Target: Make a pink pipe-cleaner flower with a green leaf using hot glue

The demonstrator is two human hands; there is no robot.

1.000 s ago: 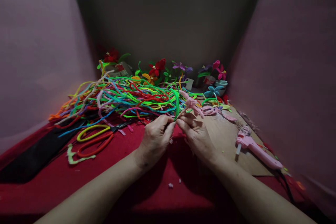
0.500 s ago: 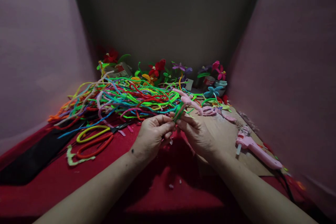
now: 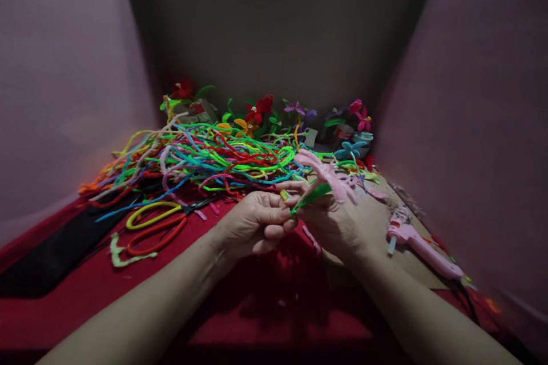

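Note:
A fuzzy pink pipe-cleaner flower (image 3: 327,174) tilts to the right above my hands. A glossy green strip (image 3: 314,195), which looks like tape, runs from below its petals down to my fingertips. My left hand (image 3: 257,219) is closed, thumb and fingers pinching the lower green end of the flower's stem. Close against it, my right hand (image 3: 336,225) is closed about the stem and strip, its fingers partly hidden behind them. A small yellow-green piece (image 3: 285,195) shows between the fingertips; I cannot make out what it is.
A heap of colourful pipe cleaners (image 3: 222,157) spreads behind my hands. Scissors (image 3: 156,228) with yellow and red handles lie left on the red cloth (image 3: 240,313). A pink glue gun (image 3: 422,245) rests on a board (image 3: 381,222) at right. Finished flowers (image 3: 259,109) stand along the back.
The pink flower has turned and tipped over to the right, its petals now spread toward my right hand. My hands have shifted slightly, and the yellow-green piece has come into view.

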